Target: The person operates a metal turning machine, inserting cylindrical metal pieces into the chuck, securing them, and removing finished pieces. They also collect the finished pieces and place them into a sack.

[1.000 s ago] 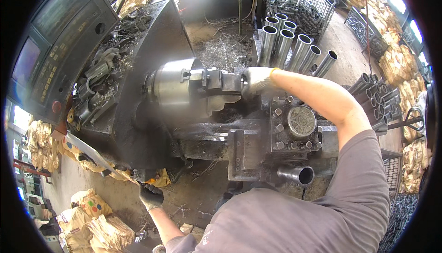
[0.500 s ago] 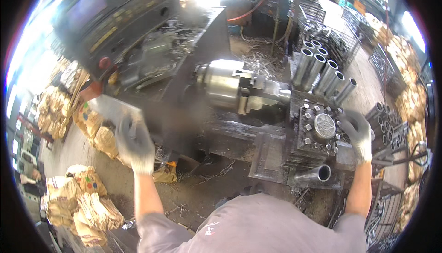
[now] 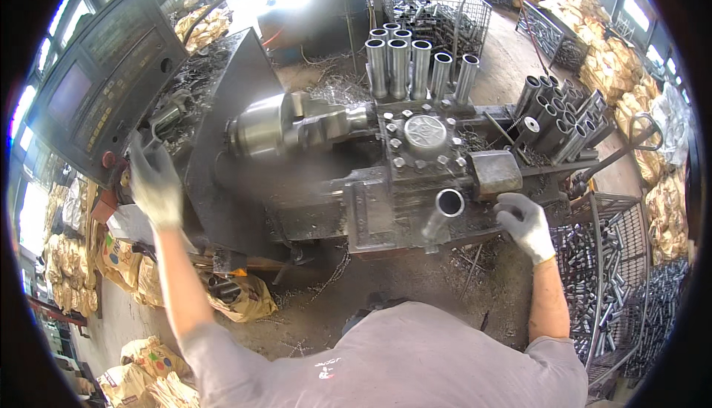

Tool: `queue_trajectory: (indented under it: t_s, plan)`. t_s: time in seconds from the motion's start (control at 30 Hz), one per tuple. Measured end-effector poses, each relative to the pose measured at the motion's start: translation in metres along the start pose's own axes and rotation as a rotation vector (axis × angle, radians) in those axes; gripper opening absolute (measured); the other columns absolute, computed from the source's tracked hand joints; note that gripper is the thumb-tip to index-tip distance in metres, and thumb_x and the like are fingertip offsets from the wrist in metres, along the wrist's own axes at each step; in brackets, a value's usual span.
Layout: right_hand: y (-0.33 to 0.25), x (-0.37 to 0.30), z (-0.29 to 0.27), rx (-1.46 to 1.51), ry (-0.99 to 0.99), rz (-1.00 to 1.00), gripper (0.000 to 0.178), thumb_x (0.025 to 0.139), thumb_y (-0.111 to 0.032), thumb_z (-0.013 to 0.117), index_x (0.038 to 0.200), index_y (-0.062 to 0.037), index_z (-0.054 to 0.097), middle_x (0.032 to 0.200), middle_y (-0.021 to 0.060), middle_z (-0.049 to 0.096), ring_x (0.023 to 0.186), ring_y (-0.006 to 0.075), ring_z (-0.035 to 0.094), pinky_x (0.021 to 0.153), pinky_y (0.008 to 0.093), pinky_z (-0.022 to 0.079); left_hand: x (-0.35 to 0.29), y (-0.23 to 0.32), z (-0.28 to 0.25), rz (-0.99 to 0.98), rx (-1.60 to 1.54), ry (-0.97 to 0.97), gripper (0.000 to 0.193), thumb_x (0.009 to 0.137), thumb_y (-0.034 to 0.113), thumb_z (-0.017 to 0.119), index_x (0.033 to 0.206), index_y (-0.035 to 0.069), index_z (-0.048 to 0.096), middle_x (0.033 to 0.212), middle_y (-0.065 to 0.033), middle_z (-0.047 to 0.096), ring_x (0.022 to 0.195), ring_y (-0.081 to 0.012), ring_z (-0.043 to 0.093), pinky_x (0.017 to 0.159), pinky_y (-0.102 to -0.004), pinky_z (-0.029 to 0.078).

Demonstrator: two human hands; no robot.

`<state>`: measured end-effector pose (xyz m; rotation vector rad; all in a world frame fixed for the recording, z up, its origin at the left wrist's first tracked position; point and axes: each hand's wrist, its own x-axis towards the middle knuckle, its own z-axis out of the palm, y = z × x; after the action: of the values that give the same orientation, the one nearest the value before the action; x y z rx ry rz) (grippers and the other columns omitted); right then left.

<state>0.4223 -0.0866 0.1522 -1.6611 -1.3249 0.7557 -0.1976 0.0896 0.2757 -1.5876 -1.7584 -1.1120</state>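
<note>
My left hand [image 3: 156, 185], in a pale work glove, is raised beside the machine's control panel [image 3: 96, 96], near a red knob [image 3: 109, 159]. Its fingers point upward, apart and slightly blurred, with nothing visible in them. In a similar glove, my right hand [image 3: 526, 226] hovers by a dark metal block [image 3: 497, 173] with loosely bent fingers and no object in its grasp. Between the hands are a lathe chuck [image 3: 263, 127] and a square tool post [image 3: 426, 137] ringed with bolts. A metal tube [image 3: 443, 215] stands at the near side of the tool post.
Several shiny tubes [image 3: 398, 67] stand behind the tool post; more darker tubes [image 3: 560, 115] are stacked at the right. A wire cage [image 3: 608, 274] of small metal parts stands at the lower right. A slanted metal panel [image 3: 230, 141] borders the chuck. Paper sacks [image 3: 141, 378] lie lower left.
The view has shifted toward the right. My left hand has moved up to the control panel's red knob. The right hand has come from beside the tool post to the near side of the metal block.
</note>
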Motion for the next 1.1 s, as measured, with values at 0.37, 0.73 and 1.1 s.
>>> queue_trajectory:
  t_s: [0.37, 0.73, 1.1]
  plan:
    - [0.022, 0.037, 0.072, -0.181, -0.471, -0.233, 0.079, 0.076, -0.021, 0.09, 0.146, -0.0024, 0.058, 0.123, 0.0174, 0.076, 0.091, 0.0201, 0.075, 0.082, 0.0357, 0.06, -0.505, 0.128, -0.104, -0.796, -0.305, -1.261, 0.04, 0.097, 0.039, 0.065, 0.127, 0.013, 0.075, 0.117, -0.02, 0.077, 0.113, -0.0404, 0.073, 0.097, -0.0457, 0.059]
    - [-0.054, -0.134, 0.265, 0.064, -0.857, -1.046, 0.052, 0.08, -0.021, 0.09, 0.127, -0.0135, 0.07, 0.115, 0.0137, 0.078, 0.1, 0.0335, 0.077, 0.084, 0.041, 0.063, -0.652, 0.172, -0.307, -1.327, -0.058, -0.799, 0.047, 0.097, 0.04, 0.067, 0.133, 0.011, 0.071, 0.121, -0.0201, 0.077, 0.115, -0.0403, 0.073, 0.101, -0.0479, 0.057]
    - [-0.095, -0.537, 0.321, 0.036, -2.053, -1.419, 0.049, 0.082, -0.032, 0.086, 0.123, -0.0101, 0.071, 0.11, 0.019, 0.077, 0.104, 0.0382, 0.076, 0.088, 0.0455, 0.061, -0.828, 0.281, -0.498, -1.97, 0.252, -0.005, 0.05, 0.096, 0.044, 0.067, 0.133, 0.011, 0.071, 0.128, -0.0224, 0.074, 0.123, -0.0433, 0.068, 0.106, -0.0503, 0.054]
